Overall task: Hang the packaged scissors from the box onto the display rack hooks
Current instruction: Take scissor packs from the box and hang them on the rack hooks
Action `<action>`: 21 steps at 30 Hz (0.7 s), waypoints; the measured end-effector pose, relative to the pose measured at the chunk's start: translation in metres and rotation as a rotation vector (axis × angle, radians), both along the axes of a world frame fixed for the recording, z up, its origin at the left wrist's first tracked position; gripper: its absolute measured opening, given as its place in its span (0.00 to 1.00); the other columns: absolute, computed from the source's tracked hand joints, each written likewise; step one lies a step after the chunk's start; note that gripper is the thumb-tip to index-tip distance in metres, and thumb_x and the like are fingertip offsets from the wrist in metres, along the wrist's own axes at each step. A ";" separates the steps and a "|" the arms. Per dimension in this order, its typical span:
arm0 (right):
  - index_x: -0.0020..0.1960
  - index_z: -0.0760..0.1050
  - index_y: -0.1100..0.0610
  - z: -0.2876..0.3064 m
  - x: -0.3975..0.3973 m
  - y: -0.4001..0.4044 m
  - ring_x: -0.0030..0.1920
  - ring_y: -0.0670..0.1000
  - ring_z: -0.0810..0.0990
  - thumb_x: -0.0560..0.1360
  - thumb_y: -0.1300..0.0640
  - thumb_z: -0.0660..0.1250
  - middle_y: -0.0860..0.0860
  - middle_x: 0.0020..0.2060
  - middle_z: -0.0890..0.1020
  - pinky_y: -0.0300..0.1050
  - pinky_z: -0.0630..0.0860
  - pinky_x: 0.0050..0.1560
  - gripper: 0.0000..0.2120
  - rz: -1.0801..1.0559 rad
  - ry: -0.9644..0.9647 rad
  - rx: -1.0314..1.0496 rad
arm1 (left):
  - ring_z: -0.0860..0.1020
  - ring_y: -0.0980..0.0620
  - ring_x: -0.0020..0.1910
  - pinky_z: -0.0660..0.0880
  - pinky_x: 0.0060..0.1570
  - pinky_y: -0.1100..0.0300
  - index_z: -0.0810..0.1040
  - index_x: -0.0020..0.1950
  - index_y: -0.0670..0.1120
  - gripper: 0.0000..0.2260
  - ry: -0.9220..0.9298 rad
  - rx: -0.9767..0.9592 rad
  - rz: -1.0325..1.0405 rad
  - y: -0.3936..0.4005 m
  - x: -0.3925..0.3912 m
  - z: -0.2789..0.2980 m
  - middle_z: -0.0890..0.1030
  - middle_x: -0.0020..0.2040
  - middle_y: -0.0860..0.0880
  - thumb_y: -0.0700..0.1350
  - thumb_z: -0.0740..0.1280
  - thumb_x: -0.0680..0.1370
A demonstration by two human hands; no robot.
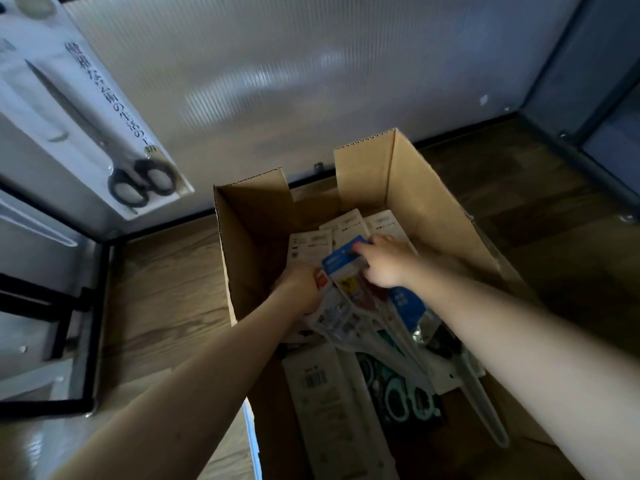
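Both hands are down inside the open brown cardboard box (429, 188). The left hand (300, 289) and right hand (384, 261) clutch blurry blue-topped scissor packs (349, 292) mid-box; fingertips hidden. White packs lie against the far wall.

left hand (300, 289) fingers: hidden behind the packs I grip.
hanging scissors pack (86, 109): top cut off.
cardboard box (433, 209): near end out of frame.
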State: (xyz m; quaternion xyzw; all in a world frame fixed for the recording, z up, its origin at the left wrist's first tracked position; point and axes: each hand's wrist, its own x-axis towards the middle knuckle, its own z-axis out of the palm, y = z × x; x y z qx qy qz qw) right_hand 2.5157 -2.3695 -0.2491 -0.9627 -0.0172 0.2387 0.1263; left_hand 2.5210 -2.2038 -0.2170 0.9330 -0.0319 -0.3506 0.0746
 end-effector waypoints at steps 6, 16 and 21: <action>0.68 0.64 0.51 0.000 -0.003 0.012 0.58 0.58 0.72 0.75 0.60 0.63 0.56 0.62 0.69 0.46 0.71 0.49 0.23 -0.155 -0.099 0.217 | 0.75 0.50 0.50 0.71 0.45 0.60 0.76 0.58 0.46 0.09 0.070 -0.070 -0.088 -0.001 0.000 0.000 0.77 0.54 0.48 0.42 0.61 0.79; 0.48 0.77 0.63 0.017 -0.013 -0.015 0.45 0.56 0.80 0.72 0.59 0.69 0.55 0.42 0.80 0.41 0.74 0.41 0.08 -0.379 -0.112 0.270 | 0.72 0.48 0.62 0.70 0.62 0.58 0.74 0.66 0.45 0.17 0.142 -0.277 -0.190 0.008 -0.012 0.033 0.75 0.62 0.48 0.35 0.59 0.79; 0.49 0.76 0.59 0.041 -0.028 -0.024 0.46 0.54 0.80 0.74 0.57 0.68 0.55 0.44 0.81 0.49 0.77 0.48 0.06 -0.375 -0.137 0.344 | 0.71 0.53 0.55 0.71 0.57 0.62 0.80 0.56 0.51 0.09 -0.116 -0.253 -0.262 0.014 -0.025 0.045 0.72 0.59 0.51 0.45 0.65 0.78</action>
